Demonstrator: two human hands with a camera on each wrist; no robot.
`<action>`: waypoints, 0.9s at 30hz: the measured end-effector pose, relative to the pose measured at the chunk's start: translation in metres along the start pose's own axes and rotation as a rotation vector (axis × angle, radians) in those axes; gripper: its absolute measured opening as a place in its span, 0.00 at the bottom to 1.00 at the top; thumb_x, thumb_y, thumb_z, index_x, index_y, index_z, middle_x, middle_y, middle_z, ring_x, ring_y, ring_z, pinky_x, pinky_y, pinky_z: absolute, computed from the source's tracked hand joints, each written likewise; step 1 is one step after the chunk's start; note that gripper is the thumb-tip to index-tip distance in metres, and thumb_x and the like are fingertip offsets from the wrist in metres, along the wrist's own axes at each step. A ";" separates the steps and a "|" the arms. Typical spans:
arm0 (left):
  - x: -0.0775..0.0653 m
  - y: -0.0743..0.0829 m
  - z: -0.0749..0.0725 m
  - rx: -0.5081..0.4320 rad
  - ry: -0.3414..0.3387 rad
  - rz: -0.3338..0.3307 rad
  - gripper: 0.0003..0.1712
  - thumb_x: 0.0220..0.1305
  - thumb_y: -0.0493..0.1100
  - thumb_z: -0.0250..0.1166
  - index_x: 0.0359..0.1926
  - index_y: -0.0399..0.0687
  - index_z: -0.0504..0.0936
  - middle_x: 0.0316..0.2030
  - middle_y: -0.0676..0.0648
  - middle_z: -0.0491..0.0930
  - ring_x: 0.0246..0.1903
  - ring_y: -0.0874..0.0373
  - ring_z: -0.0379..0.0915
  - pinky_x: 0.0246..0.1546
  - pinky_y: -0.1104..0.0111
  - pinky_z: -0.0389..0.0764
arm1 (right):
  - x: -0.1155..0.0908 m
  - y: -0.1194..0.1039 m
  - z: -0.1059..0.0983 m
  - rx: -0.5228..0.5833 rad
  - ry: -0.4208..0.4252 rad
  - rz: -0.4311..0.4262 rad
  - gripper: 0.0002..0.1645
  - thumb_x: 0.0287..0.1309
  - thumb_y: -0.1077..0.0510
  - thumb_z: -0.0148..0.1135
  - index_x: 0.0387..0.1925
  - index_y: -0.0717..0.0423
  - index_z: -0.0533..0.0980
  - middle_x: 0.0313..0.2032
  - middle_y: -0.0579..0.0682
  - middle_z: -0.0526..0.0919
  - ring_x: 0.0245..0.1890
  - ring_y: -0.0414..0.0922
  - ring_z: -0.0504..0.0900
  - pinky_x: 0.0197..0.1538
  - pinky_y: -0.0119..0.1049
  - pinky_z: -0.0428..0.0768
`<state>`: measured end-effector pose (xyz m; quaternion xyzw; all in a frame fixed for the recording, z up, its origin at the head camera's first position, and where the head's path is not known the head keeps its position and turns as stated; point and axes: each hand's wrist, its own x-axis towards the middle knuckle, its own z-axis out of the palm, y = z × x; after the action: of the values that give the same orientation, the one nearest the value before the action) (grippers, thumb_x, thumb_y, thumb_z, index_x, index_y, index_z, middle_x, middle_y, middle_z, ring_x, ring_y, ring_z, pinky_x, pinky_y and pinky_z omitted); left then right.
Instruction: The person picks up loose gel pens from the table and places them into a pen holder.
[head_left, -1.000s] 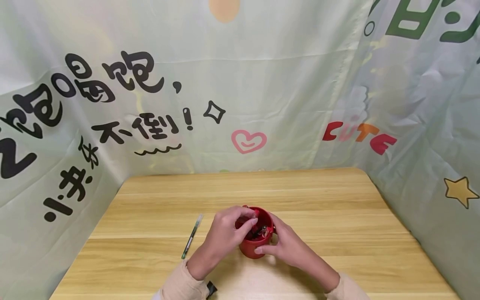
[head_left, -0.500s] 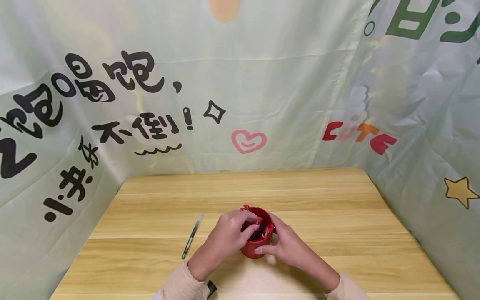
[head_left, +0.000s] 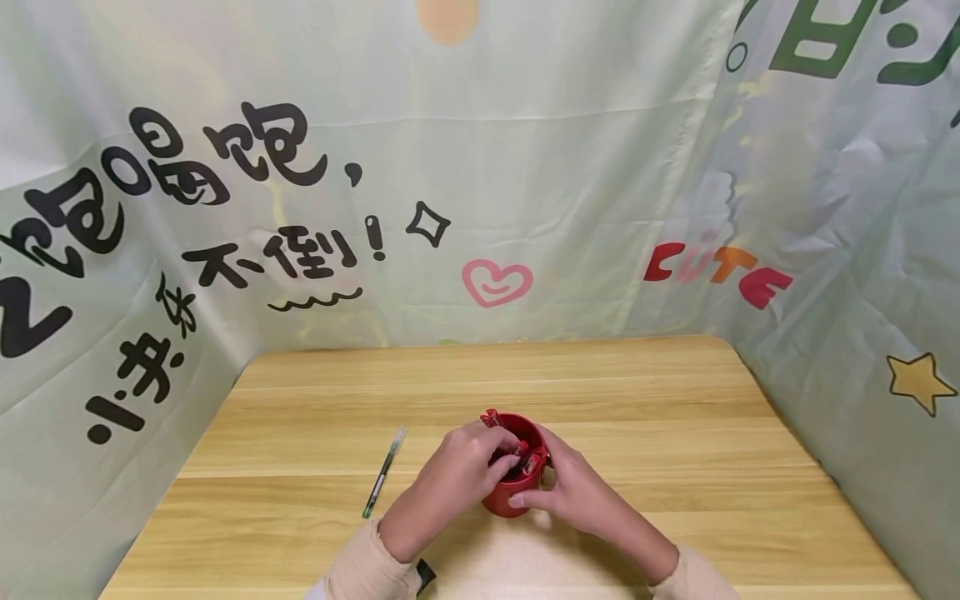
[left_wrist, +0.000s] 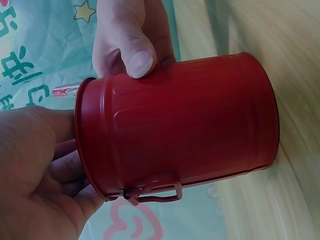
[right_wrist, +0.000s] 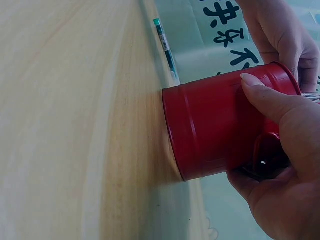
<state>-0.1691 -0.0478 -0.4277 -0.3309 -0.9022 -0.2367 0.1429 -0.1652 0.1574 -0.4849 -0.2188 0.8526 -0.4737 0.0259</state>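
Observation:
A red metal bucket with small side handles stands on the table, its mouth open upward. My right hand grips its right side, thumb on the near face, the other fingers behind near a handle. My left hand reaches over the rim, its fingers bent down inside the bucket. Its thumb and forefinger pinch a small red-tipped thing, whose lower part is hidden. A clear, red-ended stick-like thing pokes above the rim in the left wrist view. Other contents are mostly hidden by the left hand.
A clear-capped pen with a green end lies on the wooden table left of the bucket. A small black object shows beside the left sleeve. Printed cloth hangs behind and along both sides.
My left hand has moved slightly right and deeper into the bucket, the red-tipped thing moving with its fingertips. The far-left rim handle shows more now. My right hand and the bucket have stayed put.

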 end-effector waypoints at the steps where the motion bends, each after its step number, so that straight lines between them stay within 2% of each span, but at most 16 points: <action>1: 0.000 0.000 0.000 0.003 -0.003 0.000 0.07 0.65 0.42 0.74 0.42 0.46 0.89 0.38 0.49 0.89 0.40 0.60 0.86 0.38 0.76 0.86 | 0.000 0.000 0.000 -0.001 0.000 0.000 0.59 0.49 0.39 0.80 0.78 0.44 0.59 0.69 0.44 0.76 0.66 0.45 0.79 0.66 0.43 0.81; 11: 0.000 0.001 -0.001 0.017 -0.037 -0.010 0.08 0.65 0.42 0.74 0.43 0.46 0.90 0.39 0.48 0.89 0.40 0.60 0.85 0.36 0.78 0.85 | 0.000 0.000 0.000 -0.004 0.003 0.004 0.59 0.49 0.38 0.80 0.78 0.43 0.59 0.69 0.44 0.76 0.66 0.45 0.79 0.66 0.44 0.81; 19: -0.002 -0.001 -0.004 -0.035 -0.057 -0.014 0.10 0.66 0.41 0.72 0.47 0.46 0.89 0.42 0.48 0.89 0.44 0.60 0.85 0.40 0.76 0.86 | 0.000 0.002 0.001 -0.002 0.000 0.002 0.59 0.50 0.37 0.79 0.78 0.42 0.59 0.70 0.45 0.75 0.68 0.46 0.78 0.67 0.45 0.81; 23: -0.004 -0.002 -0.006 -0.057 -0.018 0.007 0.10 0.66 0.41 0.72 0.48 0.47 0.89 0.44 0.48 0.89 0.46 0.59 0.86 0.43 0.73 0.88 | 0.000 0.003 0.001 0.003 -0.001 0.010 0.59 0.50 0.37 0.79 0.78 0.43 0.59 0.70 0.46 0.74 0.68 0.47 0.78 0.67 0.46 0.81; 27: -0.006 -0.005 -0.009 -0.079 0.080 0.053 0.10 0.64 0.41 0.74 0.47 0.47 0.89 0.43 0.49 0.89 0.45 0.60 0.86 0.44 0.73 0.88 | 0.000 0.003 0.000 -0.001 0.003 0.013 0.59 0.50 0.37 0.79 0.78 0.42 0.59 0.70 0.45 0.74 0.68 0.47 0.78 0.67 0.46 0.81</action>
<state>-0.1671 -0.0592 -0.4249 -0.3501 -0.8768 -0.2812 0.1721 -0.1659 0.1586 -0.4878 -0.2128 0.8542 -0.4736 0.0278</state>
